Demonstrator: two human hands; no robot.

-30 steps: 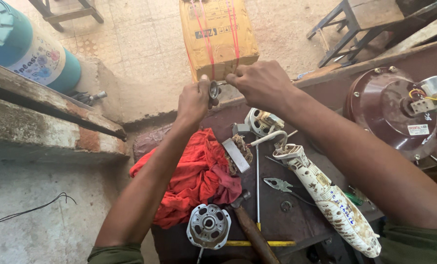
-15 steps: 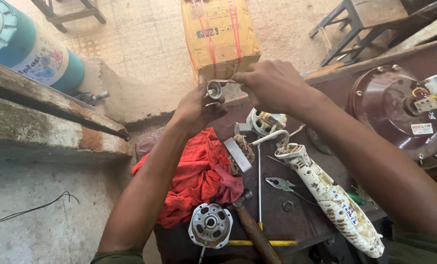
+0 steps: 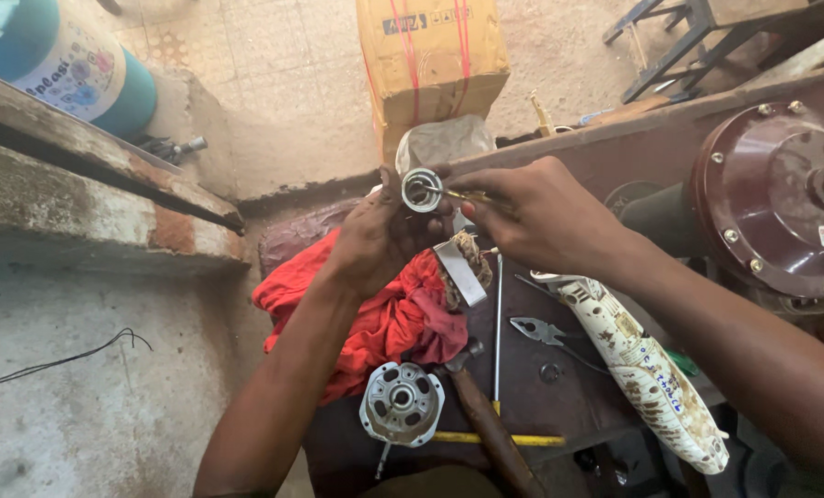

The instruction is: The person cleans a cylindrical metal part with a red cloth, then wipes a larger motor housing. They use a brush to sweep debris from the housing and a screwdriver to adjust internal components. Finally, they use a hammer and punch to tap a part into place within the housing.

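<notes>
Cluttered and dusty, the dark workbench (image 3: 559,387) sits beside a bare concrete floor. Above it the left hand (image 3: 375,235) grips a small silvery metal ring (image 3: 421,189), worn and hollow, while the right hand (image 3: 532,217) pinches a thin yellowish tool (image 3: 463,195) poked into its centre; the work looks midway. Below lie a red cloth (image 3: 375,314), a round motor end cover (image 3: 401,403), a hammer (image 3: 486,424) and pliers (image 3: 536,329).
</notes>
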